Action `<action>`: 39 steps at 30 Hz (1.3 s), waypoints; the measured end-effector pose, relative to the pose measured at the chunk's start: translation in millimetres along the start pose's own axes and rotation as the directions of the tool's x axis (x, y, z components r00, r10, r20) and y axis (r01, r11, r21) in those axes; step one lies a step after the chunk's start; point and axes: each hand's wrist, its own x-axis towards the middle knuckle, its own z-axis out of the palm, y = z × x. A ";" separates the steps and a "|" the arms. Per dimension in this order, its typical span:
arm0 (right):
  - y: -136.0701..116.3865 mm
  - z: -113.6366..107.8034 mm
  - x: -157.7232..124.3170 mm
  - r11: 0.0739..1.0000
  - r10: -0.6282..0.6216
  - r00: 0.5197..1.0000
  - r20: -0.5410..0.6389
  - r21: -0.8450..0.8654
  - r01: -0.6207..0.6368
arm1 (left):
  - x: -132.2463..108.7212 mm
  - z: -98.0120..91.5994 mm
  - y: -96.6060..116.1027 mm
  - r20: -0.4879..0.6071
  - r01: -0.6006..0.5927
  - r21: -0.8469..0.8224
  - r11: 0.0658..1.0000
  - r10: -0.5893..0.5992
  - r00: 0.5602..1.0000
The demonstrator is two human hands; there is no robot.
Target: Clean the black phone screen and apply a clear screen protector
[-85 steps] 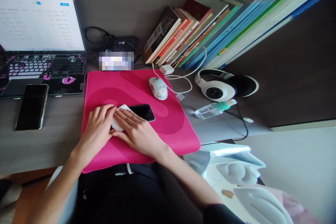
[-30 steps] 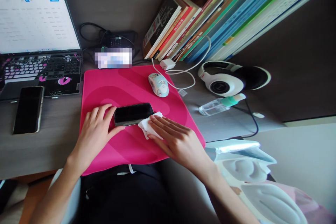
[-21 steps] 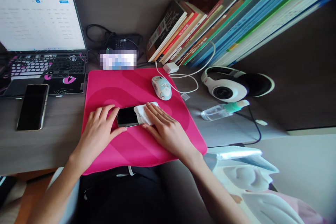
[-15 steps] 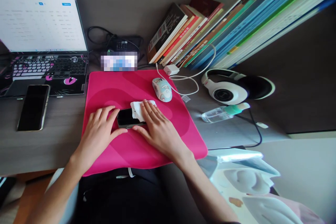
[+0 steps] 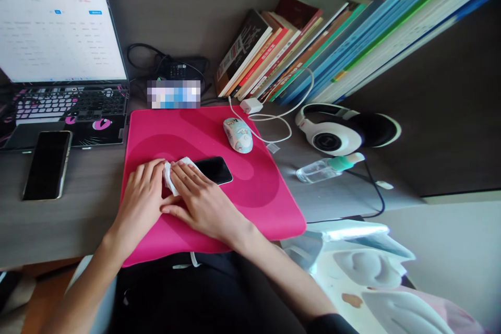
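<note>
A black phone [image 5: 214, 169] lies flat on the pink desk mat [image 5: 250, 193]. My right hand [image 5: 199, 201] presses a white wipe [image 5: 172, 176] onto the phone's left half with flat fingers. My left hand [image 5: 141, 201] rests on the mat against the phone's left end, fingers laid flat and touching the wipe. Only the right half of the phone's dark screen shows.
An open laptop [image 5: 58, 57] stands at the back left, with a second phone [image 5: 47, 164] in front of it. A patterned mouse [image 5: 237, 134], a white charger cable [image 5: 274, 115], headphones [image 5: 340, 130] and a small clear bottle [image 5: 324, 166] lie to the right. Books [image 5: 313, 47] lean along the back.
My right hand has slid the white wipe leftward along the phone, from its right end to its left end. My left hand has stayed at the phone's left end.
</note>
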 end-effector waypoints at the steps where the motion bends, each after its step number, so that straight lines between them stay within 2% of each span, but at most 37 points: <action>1: 0.7 -0.4 -1.6 1.000 -0.010 1.000 -0.002 0.004 0.010 | 0.0 -0.5 0.2 0.005 0.000 0.000 1.000 0.000 1.000; 7: 4.2 -11.7 -22.8 0.994 -0.106 0.994 -0.016 0.038 0.106 | 0.6 -2.0 2.6 0.020 0.005 0.025 1.000 -0.006 1.000; 11: 6.5 -19.5 -31.7 0.988 -0.123 0.992 -0.031 0.091 0.125 | 0.6 -1.9 1.8 0.028 -0.020 0.059 0.998 0.019 0.999; 14: 8.5 -21.5 -33.1 0.987 -0.115 0.993 -0.039 0.106 0.119 | 0.5 -3.7 1.3 0.056 -0.030 0.074 0.997 0.026 0.998; 18: 11.3 -26.2 -38.1 0.994 -0.104 0.991 -0.086 0.037 0.107 | 0.2 -6.2 1.9 0.073 -0.032 0.076 0.997 0.026 0.997; 25: 24.2 -46.1 -54.5 0.998 0.022 0.997 -0.077 -0.053 -0.026 | 1.6 -5.3 3.1 0.011 -0.053 0.084 0.995 0.053 0.999; 28: 29.1 -40.4 -50.9 0.999 0.038 0.997 -0.066 -0.032 -0.040 | 2.5 -6.0 3.4 0.016 -0.054 0.061 0.997 0.053 0.998; 34: 29.6 -15.5 -32.5 0.998 0.029 0.997 -0.074 -0.061 -0.033 | 3.1 -7.4 3.3 0.028 -0.038 0.051 0.998 0.037 0.999; 39: 28.8 -11.3 -28.7 0.996 0.042 0.997 -0.067 -0.076 -0.047 | 3.8 -7.4 2.8 0.036 -0.036 0.072 0.997 0.033 0.999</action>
